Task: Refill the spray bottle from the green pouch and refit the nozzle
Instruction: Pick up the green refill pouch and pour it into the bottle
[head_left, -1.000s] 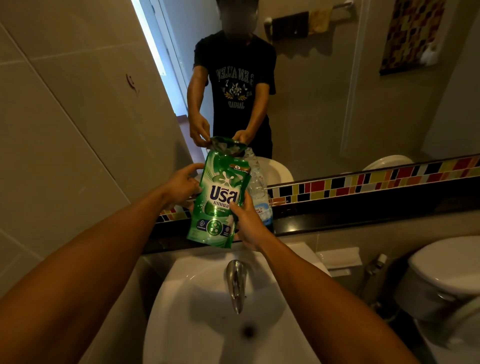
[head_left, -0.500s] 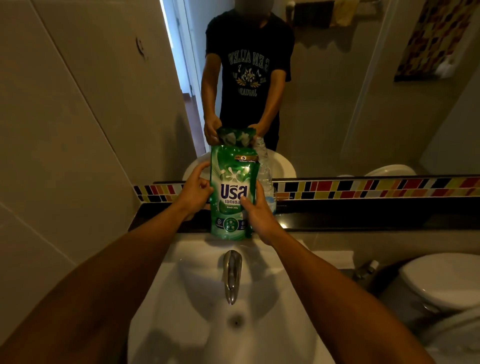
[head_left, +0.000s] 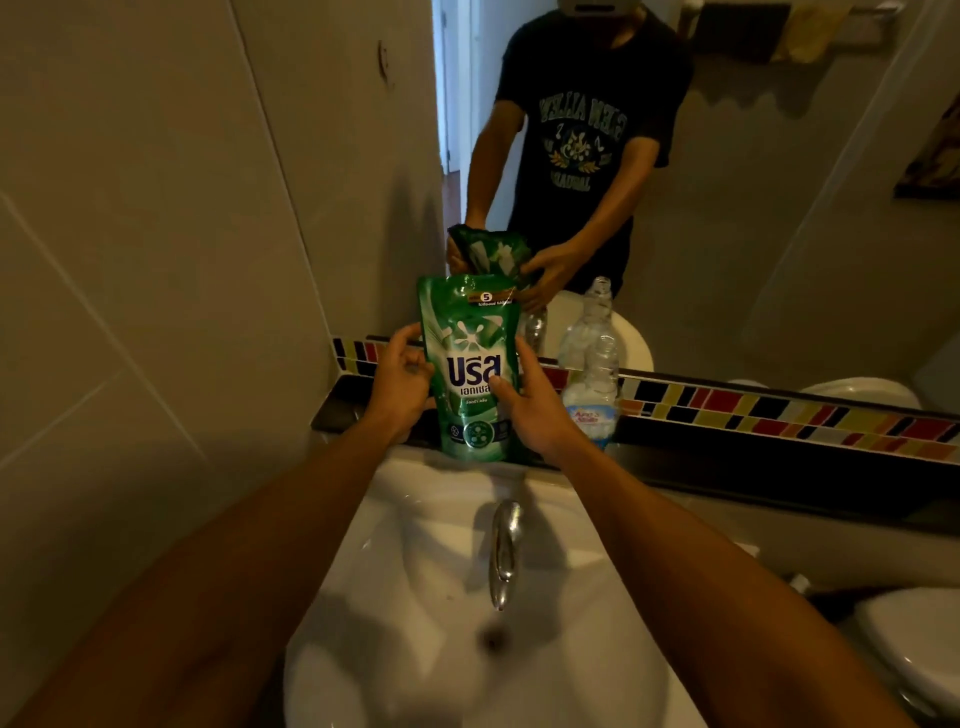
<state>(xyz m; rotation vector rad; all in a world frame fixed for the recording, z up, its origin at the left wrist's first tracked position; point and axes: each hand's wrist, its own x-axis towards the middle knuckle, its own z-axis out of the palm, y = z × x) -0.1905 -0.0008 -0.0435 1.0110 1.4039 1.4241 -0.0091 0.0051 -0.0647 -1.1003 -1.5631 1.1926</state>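
The green pouch (head_left: 470, 364) stands upright on the dark ledge (head_left: 727, 452) behind the sink, its top crumpled. My left hand (head_left: 397, 376) grips its left edge, and my right hand (head_left: 532, 402) holds its right side with the thumb on the front label. Just right of the pouch stands a clear plastic bottle (head_left: 595, 374) with a blue-and-white label; its neck is open and carries no nozzle. No nozzle shows anywhere in view.
A white sink (head_left: 415, 597) with a chrome tap (head_left: 504, 551) lies below my hands. A mirror (head_left: 779, 234) above a coloured tile strip (head_left: 779, 415) reflects me. The wall is tight on the left and a toilet (head_left: 914, 654) sits at the lower right.
The pouch, tilted and lifted a second ago, has come upright onto the ledge. The bottle now stands in plain sight to its right, and my right hand sits higher on the pouch.
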